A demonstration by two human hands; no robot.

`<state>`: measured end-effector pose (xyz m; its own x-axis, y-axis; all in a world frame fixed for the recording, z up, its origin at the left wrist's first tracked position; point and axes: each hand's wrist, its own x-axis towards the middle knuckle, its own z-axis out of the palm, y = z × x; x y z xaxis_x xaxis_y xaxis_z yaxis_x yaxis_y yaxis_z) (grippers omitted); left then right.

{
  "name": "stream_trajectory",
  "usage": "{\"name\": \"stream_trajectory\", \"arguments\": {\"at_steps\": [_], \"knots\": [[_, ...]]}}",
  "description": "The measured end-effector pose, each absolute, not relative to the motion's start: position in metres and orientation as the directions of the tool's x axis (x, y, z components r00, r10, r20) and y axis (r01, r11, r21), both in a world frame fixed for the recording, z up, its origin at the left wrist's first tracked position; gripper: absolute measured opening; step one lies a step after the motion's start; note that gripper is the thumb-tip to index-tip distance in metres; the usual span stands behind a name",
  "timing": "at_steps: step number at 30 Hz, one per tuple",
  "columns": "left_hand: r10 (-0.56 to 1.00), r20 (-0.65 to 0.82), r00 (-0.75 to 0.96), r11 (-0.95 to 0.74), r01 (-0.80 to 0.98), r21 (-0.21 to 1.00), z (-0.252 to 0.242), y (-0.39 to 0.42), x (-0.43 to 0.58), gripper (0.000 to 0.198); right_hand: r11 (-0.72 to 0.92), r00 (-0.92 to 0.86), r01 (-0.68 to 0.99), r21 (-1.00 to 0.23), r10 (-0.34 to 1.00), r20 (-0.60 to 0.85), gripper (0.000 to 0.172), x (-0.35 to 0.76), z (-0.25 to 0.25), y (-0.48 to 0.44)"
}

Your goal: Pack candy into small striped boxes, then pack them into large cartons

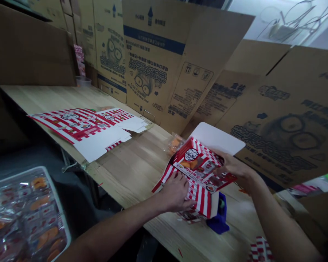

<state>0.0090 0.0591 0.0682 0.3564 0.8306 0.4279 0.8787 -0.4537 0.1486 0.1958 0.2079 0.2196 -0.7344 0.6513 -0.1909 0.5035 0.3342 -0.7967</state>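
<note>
Left hand: the bare left hand [175,193] lies nearest, reaching in from the lower left, its fingers spread wide and flat against the striped side of a red-and-white striped paperboard box [199,167].

Right hand: the bare right hand [236,169] reaches in from the lower right, its fingers closed narrowly around the box's upper edge, holding it.

Box position: tilted between both hands, over the right part of the table; I cannot tell whether it touches the surface.

Long axis: runs from the striped end at the left hand, up and away to a white unprinted paperboard flap [218,138]; the right hand is nearer the flap.

Beside the box: a blue plastic tape dispenser [217,222] sits just below it, and a clear bag of orange snacks [175,143] lies just beyond it.

Table: a pale wooden table [131,171] carries two flat red-and-white printed box blanks [79,125] toward its left end.

Far edge: tall brown corrugated cartons [153,65] stand along it.

Off the near edge: a white-rimmed tray [47,174] holds clear-wrapped orange snacks.
</note>
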Motion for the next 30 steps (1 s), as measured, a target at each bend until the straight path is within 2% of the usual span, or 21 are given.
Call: {"name": "stream_trajectory", "arguments": {"at_steps": [6,12,18,25,30], "knots": [[0.833,0.43,0.347,-0.451,0.876,0.168,0.071,0.057,0.009,0.067,0.462,-0.72,0.571,-0.679,0.679,-0.142,0.085,0.189,0.228,0.215],[0.842,0.413,0.347,-0.44,0.884,0.156,0.07,0.055,0.01,0.065,0.358,-0.682,0.612,-0.705,0.69,-0.242,0.087,0.188,0.21,0.233],[0.844,0.398,0.359,-0.447,0.882,0.151,0.07,0.055,0.01,0.067,0.497,-0.713,0.6,-0.627,0.687,-0.138,0.085,0.189,0.21,0.234],[0.83,0.412,0.375,-0.456,0.882,0.116,0.07,0.055,0.009,0.066,0.528,-0.708,0.63,-0.57,0.691,-0.142,0.083,0.19,0.21,0.23],[0.83,0.423,0.364,-0.45,0.885,0.121,0.069,0.054,0.009,0.068,0.513,-0.691,0.639,-0.573,0.711,-0.134,0.085,0.192,0.207,0.232]]}}
